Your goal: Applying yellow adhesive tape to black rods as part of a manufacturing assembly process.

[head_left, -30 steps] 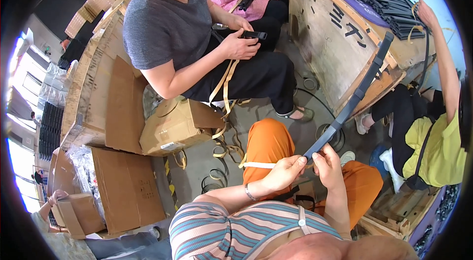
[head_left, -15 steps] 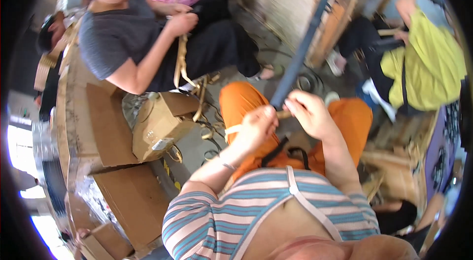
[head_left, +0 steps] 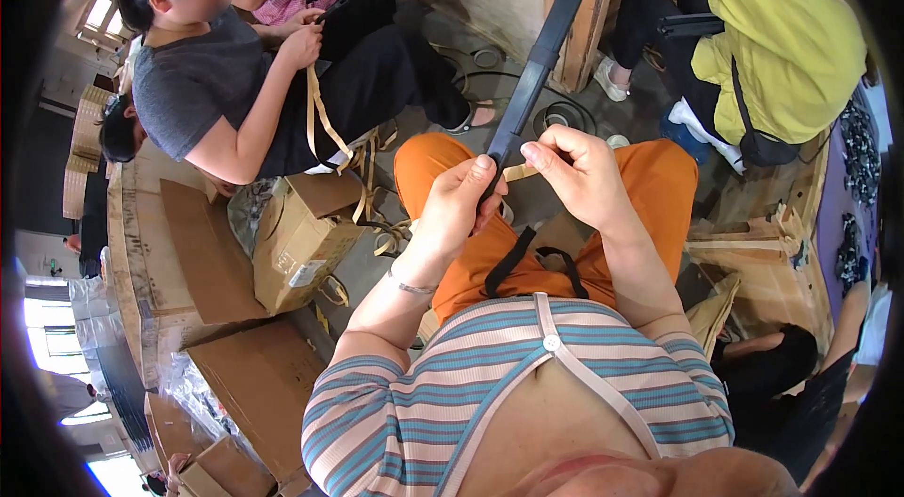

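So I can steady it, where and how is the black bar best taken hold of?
Probably midway along the visible length of the black bar, wrapping around from the right: it is long and narrow, slants up and away, and that stretch is clear of the left hand gripping its near end.

A long, straight, blue-black bar [head_left: 543, 56] with thicker bands along its length slants from the left hand [head_left: 454, 200] up toward the upper right. A short stretch of flat tan strip [head_left: 519, 173] spans from its lower end to the right hand [head_left: 586, 179].
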The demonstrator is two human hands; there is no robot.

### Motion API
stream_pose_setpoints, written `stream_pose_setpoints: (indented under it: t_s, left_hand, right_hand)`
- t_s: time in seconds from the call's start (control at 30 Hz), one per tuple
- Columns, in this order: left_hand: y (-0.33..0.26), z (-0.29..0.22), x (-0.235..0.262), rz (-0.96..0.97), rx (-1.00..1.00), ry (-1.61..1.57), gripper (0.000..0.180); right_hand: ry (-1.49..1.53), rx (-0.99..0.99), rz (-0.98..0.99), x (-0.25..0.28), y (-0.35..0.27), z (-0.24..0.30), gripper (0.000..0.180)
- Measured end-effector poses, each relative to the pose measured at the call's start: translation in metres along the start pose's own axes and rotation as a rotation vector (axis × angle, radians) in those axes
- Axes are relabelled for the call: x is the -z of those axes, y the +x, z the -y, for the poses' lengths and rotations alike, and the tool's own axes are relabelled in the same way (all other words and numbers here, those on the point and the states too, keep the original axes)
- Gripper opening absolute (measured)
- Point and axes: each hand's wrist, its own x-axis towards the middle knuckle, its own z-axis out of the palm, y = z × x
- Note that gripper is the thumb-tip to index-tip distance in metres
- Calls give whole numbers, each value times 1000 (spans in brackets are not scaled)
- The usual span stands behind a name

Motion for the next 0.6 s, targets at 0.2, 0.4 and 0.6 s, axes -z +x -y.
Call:
stream_pose_setpoints:
  t_s: [0.2,0.4,0.6]
  left_hand:
    - [-6,-7,-3,113,101,-157,44]
    - [-3,-13,-4,305,237,-329,46]
    - [3,-9,2,524,303,-543,46]
  right_hand:
    - [111,-28,-20,2,-6,-5,26]
    - [184,-20,-2,4,-3,-4,29]
    - [291,-38,64,3,6,-15,29]
